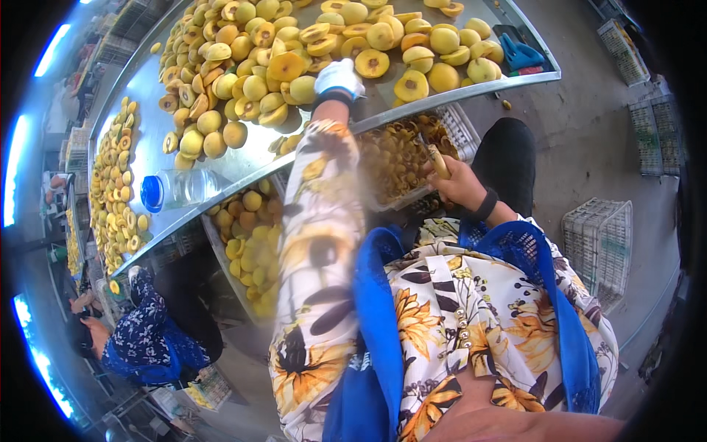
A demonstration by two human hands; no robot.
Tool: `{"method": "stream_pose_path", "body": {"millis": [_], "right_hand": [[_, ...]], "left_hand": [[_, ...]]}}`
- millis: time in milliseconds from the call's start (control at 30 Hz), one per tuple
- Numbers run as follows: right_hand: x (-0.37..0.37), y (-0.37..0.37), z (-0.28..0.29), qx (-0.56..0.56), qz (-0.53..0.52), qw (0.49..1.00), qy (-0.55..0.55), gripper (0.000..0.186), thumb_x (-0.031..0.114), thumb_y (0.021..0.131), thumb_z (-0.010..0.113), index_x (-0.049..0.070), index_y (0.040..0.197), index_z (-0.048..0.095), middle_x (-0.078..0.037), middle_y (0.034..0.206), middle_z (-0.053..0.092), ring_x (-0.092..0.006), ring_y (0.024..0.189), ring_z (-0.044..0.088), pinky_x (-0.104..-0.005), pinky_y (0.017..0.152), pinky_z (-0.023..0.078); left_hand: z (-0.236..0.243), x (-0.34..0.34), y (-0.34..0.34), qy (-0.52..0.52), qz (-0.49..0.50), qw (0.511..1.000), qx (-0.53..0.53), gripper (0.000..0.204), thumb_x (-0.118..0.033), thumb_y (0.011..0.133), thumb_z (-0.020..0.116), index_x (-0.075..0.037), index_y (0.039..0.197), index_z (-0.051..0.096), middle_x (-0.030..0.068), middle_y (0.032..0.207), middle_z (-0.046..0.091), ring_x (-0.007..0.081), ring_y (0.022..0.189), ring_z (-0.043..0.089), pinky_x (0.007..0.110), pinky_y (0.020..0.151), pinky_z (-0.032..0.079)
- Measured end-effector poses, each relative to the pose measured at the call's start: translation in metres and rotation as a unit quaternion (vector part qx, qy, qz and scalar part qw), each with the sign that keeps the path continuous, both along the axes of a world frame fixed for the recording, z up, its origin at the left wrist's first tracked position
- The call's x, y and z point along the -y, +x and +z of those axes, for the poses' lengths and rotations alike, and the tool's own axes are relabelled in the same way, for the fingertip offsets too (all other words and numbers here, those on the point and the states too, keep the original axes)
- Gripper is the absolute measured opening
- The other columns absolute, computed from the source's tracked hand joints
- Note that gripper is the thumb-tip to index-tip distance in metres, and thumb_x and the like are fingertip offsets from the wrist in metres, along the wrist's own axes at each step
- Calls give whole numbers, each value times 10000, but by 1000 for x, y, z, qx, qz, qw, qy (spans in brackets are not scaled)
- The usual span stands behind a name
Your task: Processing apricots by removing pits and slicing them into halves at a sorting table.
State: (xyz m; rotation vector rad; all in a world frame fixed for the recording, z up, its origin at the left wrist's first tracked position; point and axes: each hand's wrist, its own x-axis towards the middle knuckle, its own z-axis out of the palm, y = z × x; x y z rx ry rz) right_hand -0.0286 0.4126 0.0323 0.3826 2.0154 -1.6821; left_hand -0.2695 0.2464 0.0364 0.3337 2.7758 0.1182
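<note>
My left hand (339,79), in a white glove, reaches over the slanted metal table (383,109) and touches the pile of yellow peaches (285,66), many of them cut in half. Its fingers are hard to make out, so I cannot tell whether they grip a fruit. A peach half with a dark centre (372,64) lies just right of the glove. Below the table edge my bare right hand (460,184) is closed round the pale handle of a knife (440,162). The knife's thin end points up over a white crate (462,131) of peach scraps (401,156).
A clear bottle with a blue cap (152,194) lies on the table beside more peach halves (116,199). Under the edge is a crate of peaches (254,247). A blue glove (521,53) rests in the far right corner. An upturned crate (598,247) stands right; a co-worker (158,331) sits left.
</note>
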Motion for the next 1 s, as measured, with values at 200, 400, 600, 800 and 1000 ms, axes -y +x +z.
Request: {"method": "stream_pose_path", "body": {"millis": [200,400,600,800,1000], "right_hand": [[-6,-18,21,-154,35,975,159,341,202,751,623,13,1014,516,-169,729,578,-311,654,573,-355,622,453],[25,-40,39,-251,137,937,201,293,242,769,609,7,887,480,-234,696,557,-405,681,549,-439,596,430],[44,-37,30,-232,139,947,172,293,247,781,597,7,882,464,-242,689,556,-413,682,548,-452,606,429],[46,-30,21,-209,126,955,171,289,222,797,561,-21,871,424,-249,692,552,-414,702,549,-457,617,426],[51,-25,35,-177,162,956,168,244,161,785,529,-37,870,415,-258,686,551,-417,709,552,-459,633,431]], "left_hand": [[48,35,68,651,174,681,288,383,-363,838,491,-30,1024,526,145,839,607,98,608,543,214,474,398],[37,45,141,747,335,520,243,670,-691,796,274,-108,1021,515,103,758,570,226,554,541,242,372,329],[6,24,164,753,395,514,114,654,-645,832,250,-77,1032,507,98,751,564,211,589,542,263,425,370],[12,13,177,757,349,543,100,640,-616,850,249,-59,1019,513,101,748,564,209,587,541,268,428,379],[-8,16,177,760,338,536,143,629,-592,865,247,-44,1009,519,102,745,565,208,585,541,273,430,386]]}}
